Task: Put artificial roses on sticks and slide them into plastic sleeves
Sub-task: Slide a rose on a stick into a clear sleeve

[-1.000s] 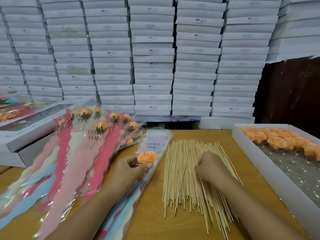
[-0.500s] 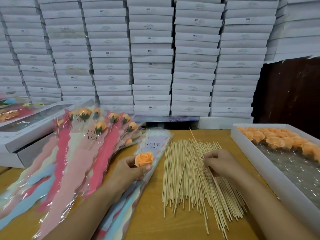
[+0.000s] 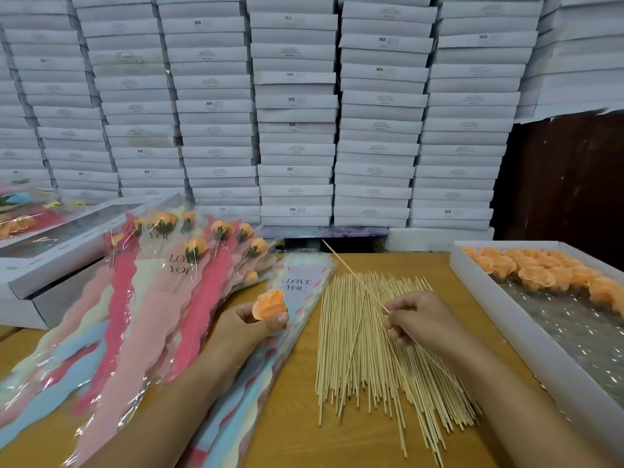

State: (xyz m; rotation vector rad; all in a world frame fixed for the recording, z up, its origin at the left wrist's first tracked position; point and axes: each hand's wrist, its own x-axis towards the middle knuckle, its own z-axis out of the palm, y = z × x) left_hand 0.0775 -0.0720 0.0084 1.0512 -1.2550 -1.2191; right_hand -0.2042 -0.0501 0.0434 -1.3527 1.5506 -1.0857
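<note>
Roses: one orange artificial rose (image 3: 269,304) sits left of centre, pinched between the thumb and curled fingers of the left hand (image 3: 248,327), above a stack of empty plastic sleeves (image 3: 297,288) printed LOVE YOU. Right of it, the right hand (image 3: 417,320) pinches a single wooden stick (image 3: 351,273) that slants up toward the upper left, over the heap of sticks (image 3: 364,349) spread on the wooden bench (image 3: 290,434). Finished sleeved roses (image 3: 162,292) fan out at the left; a white tray of orange rose heads (image 3: 526,270) lies at the right. Stacked white boxes (image 3: 293,113) wall the background. Half a second ago the stick lay lower; its tip has since risen clear of the heap, and the rose has tipped sideways.
</note>
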